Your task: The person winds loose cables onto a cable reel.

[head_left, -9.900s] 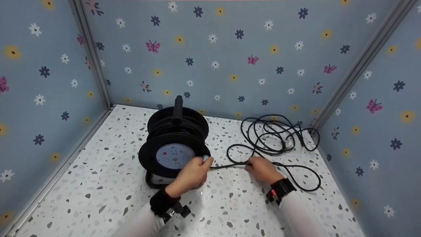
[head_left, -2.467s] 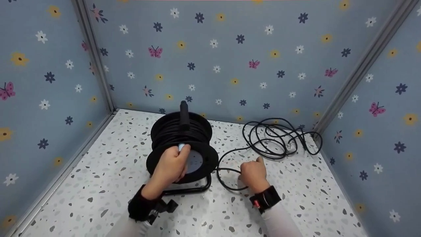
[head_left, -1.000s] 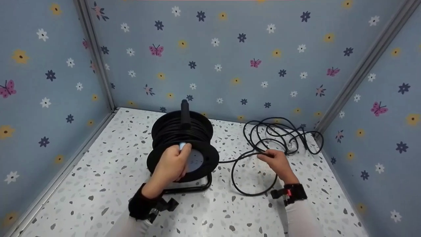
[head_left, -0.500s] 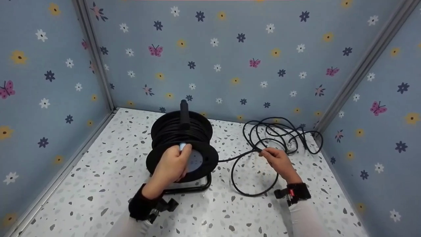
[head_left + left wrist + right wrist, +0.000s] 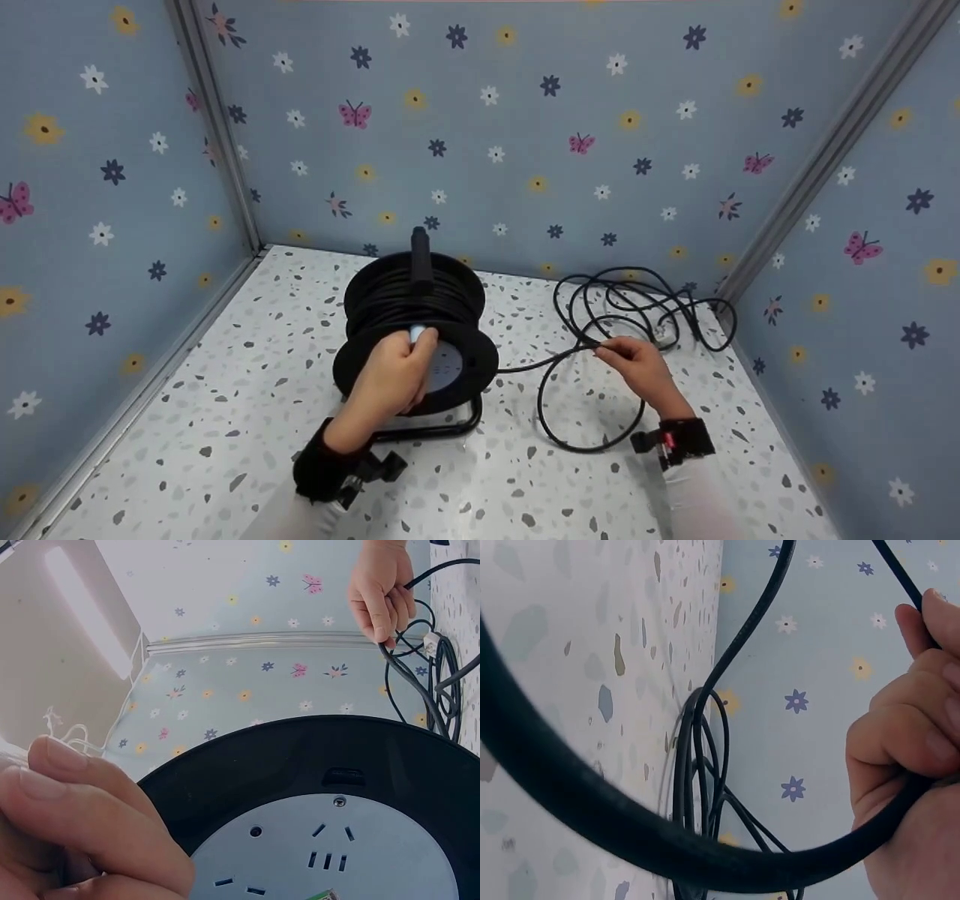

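Note:
A black cable reel (image 5: 409,296) stands on its tubular frame at the left of the head view, wound with black cable. Its front disc carries a pale socket panel (image 5: 330,840). My left hand (image 5: 394,371) grips the light-blue crank knob (image 5: 417,331) on that disc, its fingers curled round it and covering most of it. To the right, my right hand (image 5: 637,367) holds the black cable (image 5: 705,859) between thumb and curled fingers. From there the cable runs left to the reel, and a round loop hangs below the hand.
The loose cable coils (image 5: 622,300) lie at the back right, with a pale plug (image 5: 431,643) among them. A black grip (image 5: 421,262) rises over the reel. Flower-patterned walls (image 5: 487,112) enclose the speckled tabletop (image 5: 525,480) at the back and both sides.
Since 9.9 seconds ago the crank knob has gone from the disc's right side to its top, with the left hand on it. Lately the right hand has shifted slightly right and the loop moved along.

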### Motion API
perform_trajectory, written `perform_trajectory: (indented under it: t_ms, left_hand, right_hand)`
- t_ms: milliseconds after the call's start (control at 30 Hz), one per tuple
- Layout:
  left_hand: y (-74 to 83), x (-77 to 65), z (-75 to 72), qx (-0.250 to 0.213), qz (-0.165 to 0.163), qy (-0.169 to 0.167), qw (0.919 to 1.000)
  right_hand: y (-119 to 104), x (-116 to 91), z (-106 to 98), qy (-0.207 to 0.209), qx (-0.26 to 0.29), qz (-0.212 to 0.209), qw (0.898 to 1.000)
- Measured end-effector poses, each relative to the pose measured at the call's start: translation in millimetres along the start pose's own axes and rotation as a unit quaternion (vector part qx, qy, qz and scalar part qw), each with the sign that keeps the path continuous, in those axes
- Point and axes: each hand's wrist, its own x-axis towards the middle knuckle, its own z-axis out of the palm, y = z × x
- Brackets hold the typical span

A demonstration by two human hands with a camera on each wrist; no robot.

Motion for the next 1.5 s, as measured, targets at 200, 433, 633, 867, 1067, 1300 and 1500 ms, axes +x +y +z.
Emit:
perform_trajectory:
  t_ms: [200,433,633,867,1067,1300,1500]
  left_hand:
    - [0.0,0.9,6.0,-0.003,0.002,0.003,1.0000]
    - [0.8,4.3,24.9,0.007,0.026,-0.002,0.9996]
    - [1.4,14.3,52.6,0.077,0.035,-0.019,0.9962]
    - [-17.7,18.1,84.6,0.158,0.049,-0.069,0.9839]
    - [-54.7,13.2,97.4,0.233,0.066,-0.075,0.9675]
    - [-95.2,-2.7,80.5,0.289,0.012,-0.094,0.9526]
    - [-112.8,-12.1,61.1,0.311,-0.013,-0.086,0.9465]
  right_hand:
    - [0.6,-0.3,-2.0,-0.021,-0.030,0.016,0.999]
    - [-5.5,5.8,7.9,-0.065,-0.055,0.014,0.996]
    - [-21.4,11.4,26.8,-0.111,-0.103,-0.032,0.988]
    - [-37.0,15.0,53.6,-0.162,-0.126,-0.057,0.977]
    - [-44.8,17.6,70.4,-0.199,-0.144,-0.090,0.965]
    - [-48.3,18.8,76.1,-0.204,-0.161,-0.094,0.961]
    - [-40.0,14.8,67.5,-0.199,-0.153,-0.070,0.966]
